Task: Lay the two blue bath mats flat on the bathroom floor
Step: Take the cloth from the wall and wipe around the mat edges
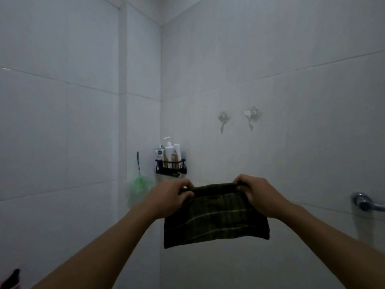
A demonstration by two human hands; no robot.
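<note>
I hold a small dark green cloth (215, 217) with pale stripes up in front of the tiled wall. My left hand (168, 198) grips its top left corner and my right hand (257, 196) grips its top right corner. The cloth hangs down between them, slightly bunched at the top edge. No blue bath mat shows anywhere in the head view, and the floor is out of sight.
A black wire caddy (171, 166) with several bottles hangs in the wall corner. A green bath sponge (137, 188) hangs to its left. Two clear hooks (237, 118) stick to the right wall. A chrome fitting (363, 201) juts out at the right edge.
</note>
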